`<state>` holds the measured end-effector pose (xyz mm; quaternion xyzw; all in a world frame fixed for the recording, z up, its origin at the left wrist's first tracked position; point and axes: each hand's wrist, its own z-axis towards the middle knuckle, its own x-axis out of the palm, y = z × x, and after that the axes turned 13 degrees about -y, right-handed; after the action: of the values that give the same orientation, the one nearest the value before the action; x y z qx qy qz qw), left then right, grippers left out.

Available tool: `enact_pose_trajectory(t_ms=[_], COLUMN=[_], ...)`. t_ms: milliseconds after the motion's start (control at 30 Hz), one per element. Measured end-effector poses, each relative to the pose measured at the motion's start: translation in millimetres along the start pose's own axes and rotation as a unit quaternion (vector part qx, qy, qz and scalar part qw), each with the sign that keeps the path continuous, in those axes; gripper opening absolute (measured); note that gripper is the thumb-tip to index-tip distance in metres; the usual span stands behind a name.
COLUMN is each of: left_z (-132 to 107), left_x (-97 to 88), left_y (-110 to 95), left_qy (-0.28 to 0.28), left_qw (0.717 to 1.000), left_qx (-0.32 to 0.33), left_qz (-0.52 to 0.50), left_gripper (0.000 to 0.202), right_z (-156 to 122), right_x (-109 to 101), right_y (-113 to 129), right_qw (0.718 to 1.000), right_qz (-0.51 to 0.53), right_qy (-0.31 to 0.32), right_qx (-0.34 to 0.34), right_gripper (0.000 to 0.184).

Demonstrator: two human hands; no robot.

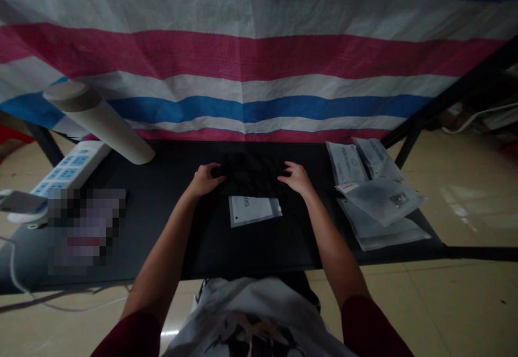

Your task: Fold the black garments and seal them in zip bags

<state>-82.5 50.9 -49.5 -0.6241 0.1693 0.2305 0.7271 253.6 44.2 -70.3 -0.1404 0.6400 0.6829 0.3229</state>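
Note:
A dark, soft-looking black cloth item (253, 174) is spread between my two hands over the black table; its exact kind is hard to make out in the dim light. My left hand (206, 180) pinches its left side between thumb and fingers. On the opposite side, my right hand (296, 177) grips the right edge in the same way. Just below the cloth lies a translucent plastic zip bag (254, 212) with dark printed letters, its upper part covered by the cloth.
Several translucent packaging bags (380, 200) are piled at the table's right. On the left stand a pale bottle (109, 122), a white power strip (67, 170) with a plugged-in charger, and a blurred-out flat object (87, 230). A striped sheet (243, 54) hangs behind.

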Motion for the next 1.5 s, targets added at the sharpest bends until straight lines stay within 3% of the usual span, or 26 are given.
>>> enact_pose_trajectory(t_ms=[133, 300, 433, 500, 633, 733, 1000, 1267, 1500], left_z=[-3, -6, -7, -7, -6, -4, -3, -1, -10], left_x=[0.7, 3.4, 5.5, 6.6, 5.9, 2.4, -4.4, 1.3, -10.3], left_y=[-16, -26, -22, -21, -22, -22, -22, -16, -30], left_qy=[-0.035, -0.012, -0.018, -0.003, 0.007, 0.006, 0.013, -0.035, 0.008], left_qw=[0.990, 0.974, 0.974, 0.975, 0.979, 0.981, 0.987, 0.979, 0.967], left_qx=[-0.052, -0.083, -0.047, -0.016, 0.028, 0.061, 0.112, 0.197, 0.240], left_qz=[-0.124, -0.211, -0.221, -0.222, -0.204, -0.185, -0.115, 0.046, 0.081], left_gripper=[0.037, 0.038, 0.013, 0.011, 0.012, 0.007, 0.010, 0.016, 0.029], right_z=[2, 4, 2, 1, 0, 0, 5, 8, 9], right_x=[2, -5, -9, -10, -14, -20, -27, -33, -35], right_y=[-3, 4, 10, 11, 9, 9, 5, -3, -4], right_qw=[0.992, 0.968, 0.955, 0.955, 0.970, 0.970, 0.963, 0.977, 0.978], right_qz=[0.117, 0.235, 0.272, 0.275, 0.242, 0.240, 0.250, 0.173, 0.150], right_qy=[0.001, 0.007, 0.061, 0.062, 0.015, 0.020, -0.004, -0.028, -0.070], right_qx=[0.046, 0.085, 0.096, 0.089, 0.027, -0.042, -0.096, -0.119, -0.125], right_gripper=[0.060, 0.068, 0.080, 0.070, 0.027, 0.016, 0.016, 0.020, 0.022])
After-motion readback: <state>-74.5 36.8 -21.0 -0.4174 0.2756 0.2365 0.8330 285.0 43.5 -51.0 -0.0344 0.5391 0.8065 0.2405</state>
